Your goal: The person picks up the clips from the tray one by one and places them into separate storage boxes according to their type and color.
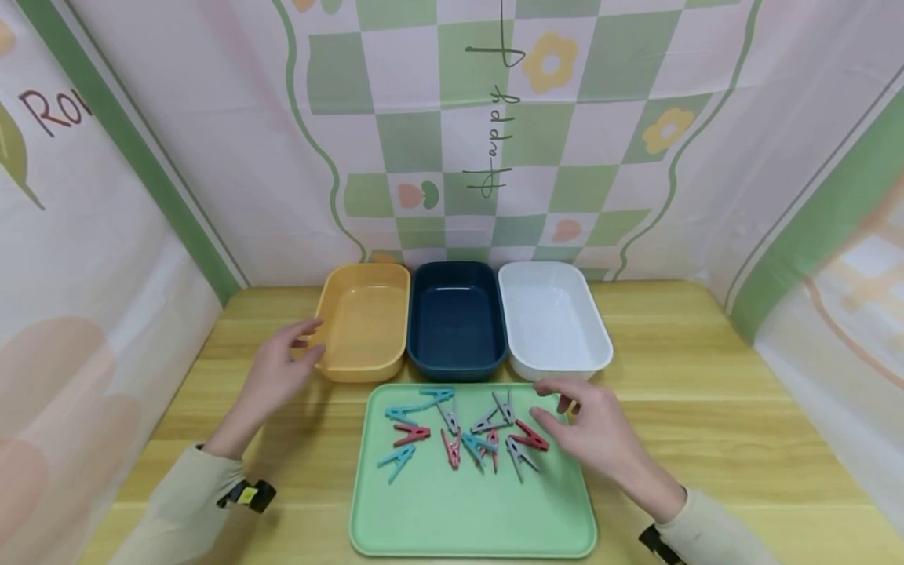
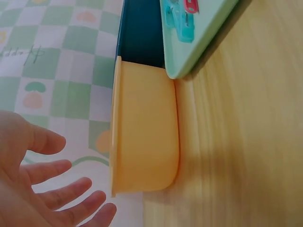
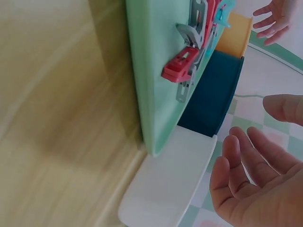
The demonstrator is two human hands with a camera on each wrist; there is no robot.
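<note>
My left hand (image 1: 278, 367) hovers by the left rim of the yellow bin (image 1: 363, 322), its fingers relaxed and holding nothing. In the left wrist view the fingers spread apart from the bin's wall. My right hand (image 1: 593, 424) is above the right edge of the green tray (image 1: 473, 518), near the white bin (image 1: 554, 314), with thumb and fingers apart and nothing between them. Several clothespins lie scattered on the tray: blue ones such as this blue clothespin (image 1: 398, 461), red ones such as this red clothespin (image 1: 531, 436), and grey ones such as this grey clothespin (image 1: 521, 457).
A dark blue bin (image 1: 457, 322) stands between the yellow and white bins in a row behind the tray. All rest on a wooden table (image 1: 706, 439). A patterned cloth (image 1: 466, 141) hangs behind the table's back edge and along both sides.
</note>
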